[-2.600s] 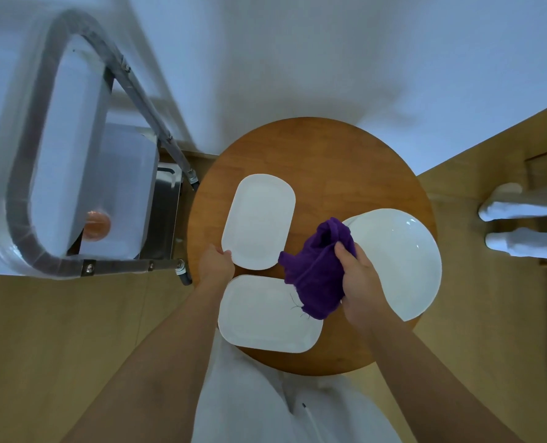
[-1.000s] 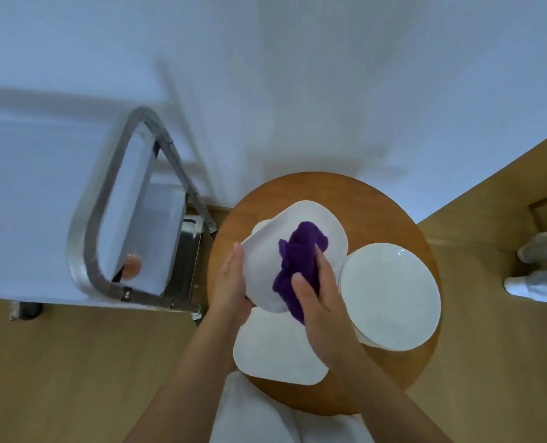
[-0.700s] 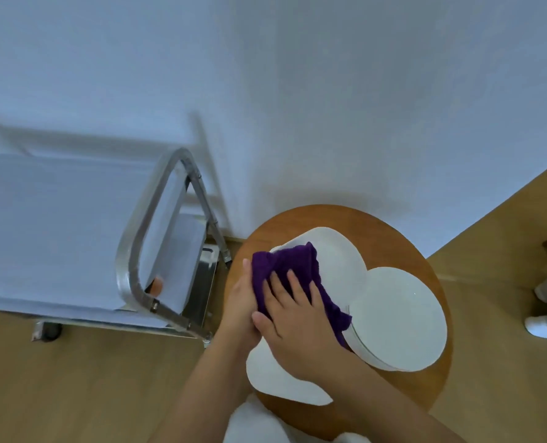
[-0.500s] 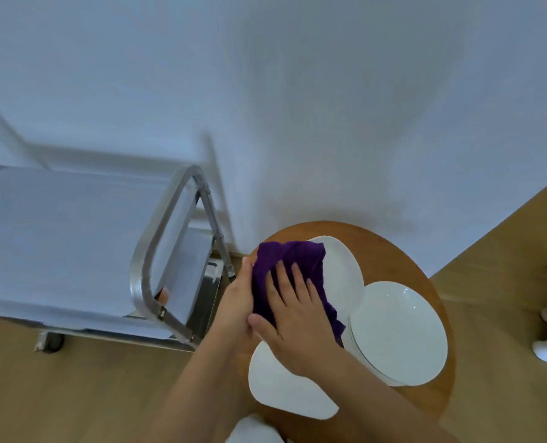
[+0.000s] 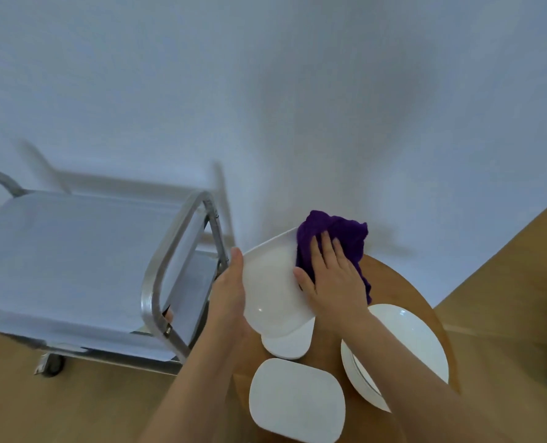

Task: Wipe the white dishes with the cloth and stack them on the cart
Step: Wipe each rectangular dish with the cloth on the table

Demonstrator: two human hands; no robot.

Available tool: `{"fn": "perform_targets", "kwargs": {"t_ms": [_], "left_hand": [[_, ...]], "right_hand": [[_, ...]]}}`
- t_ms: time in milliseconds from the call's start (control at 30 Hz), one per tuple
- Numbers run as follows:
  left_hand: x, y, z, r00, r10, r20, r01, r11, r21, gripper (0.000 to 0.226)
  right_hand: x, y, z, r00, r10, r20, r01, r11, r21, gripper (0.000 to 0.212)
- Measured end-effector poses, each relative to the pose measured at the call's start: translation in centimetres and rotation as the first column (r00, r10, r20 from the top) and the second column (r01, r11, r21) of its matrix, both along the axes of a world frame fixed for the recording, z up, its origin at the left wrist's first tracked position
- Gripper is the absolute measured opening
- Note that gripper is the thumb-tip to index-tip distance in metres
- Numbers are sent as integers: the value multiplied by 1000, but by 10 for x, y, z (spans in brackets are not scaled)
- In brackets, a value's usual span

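White wall [image 5: 297,91] fills the top. Steel cart with pale grey top shelf [image 5: 74,257] stands left on the wood floor [image 5: 74,404], just beside the round brown wooden desk [image 5: 390,282]. On desk: round white plate [image 5: 406,340] at right, white rounded-rectangle dish [image 5: 297,401] at front, another partly hidden white dish [image 5: 288,345] behind it. Lifted white oblong dish [image 5: 269,282], tilted above the desk, left hand [image 5: 230,298] gripping its left edge, fingers behind it, thumb on the rim. Right hand [image 5: 332,276] presses the crumpled purple cloth [image 5: 332,238] onto the dish's upper right part, fingers straight and spread.
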State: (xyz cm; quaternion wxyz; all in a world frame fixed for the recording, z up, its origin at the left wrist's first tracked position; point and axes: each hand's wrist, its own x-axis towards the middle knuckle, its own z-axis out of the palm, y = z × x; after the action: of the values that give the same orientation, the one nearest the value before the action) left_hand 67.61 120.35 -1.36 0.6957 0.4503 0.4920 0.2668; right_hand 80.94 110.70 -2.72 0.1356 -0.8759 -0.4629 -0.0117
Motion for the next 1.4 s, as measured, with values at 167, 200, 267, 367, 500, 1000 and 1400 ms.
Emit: {"fn": "perform_targets", "kwargs": {"t_ms": [167, 200, 267, 367, 500, 1000, 1400], "left_hand": [[5, 3, 12, 998, 3, 67, -7, 998, 62, 70], [5, 3, 13, 997, 9, 81, -15, 998, 65, 67], [9, 2, 12, 996, 12, 86, -17, 998, 58, 64], [16, 0, 10, 992, 51, 115, -47, 998, -33, 56], [17, 9, 12, 982, 125, 143, -109, 987, -118, 52], [-10, 60, 41, 977, -205, -54, 196, 972, -132, 46], [48, -21, -2, 979, 198, 40, -190, 970, -150, 39]], "right_hand": [[-39, -5, 5, 967, -227, -115, 238, 967, 94, 71], [-45, -6, 5, 965, -231, -121, 240, 969, 64, 69], [-55, -7, 6, 970, -208, -126, 211, 977, 14, 63], [-70, -6, 12, 984, -58, -169, 60, 998, 10, 60], [-85, -11, 11, 929, 249, -273, -219, 966, 136, 63], [23, -34, -12, 837, 353, 418, -482, 837, 258, 24], [-28, -4, -2, 876, 211, 433, -382, 852, 358, 26]]}}
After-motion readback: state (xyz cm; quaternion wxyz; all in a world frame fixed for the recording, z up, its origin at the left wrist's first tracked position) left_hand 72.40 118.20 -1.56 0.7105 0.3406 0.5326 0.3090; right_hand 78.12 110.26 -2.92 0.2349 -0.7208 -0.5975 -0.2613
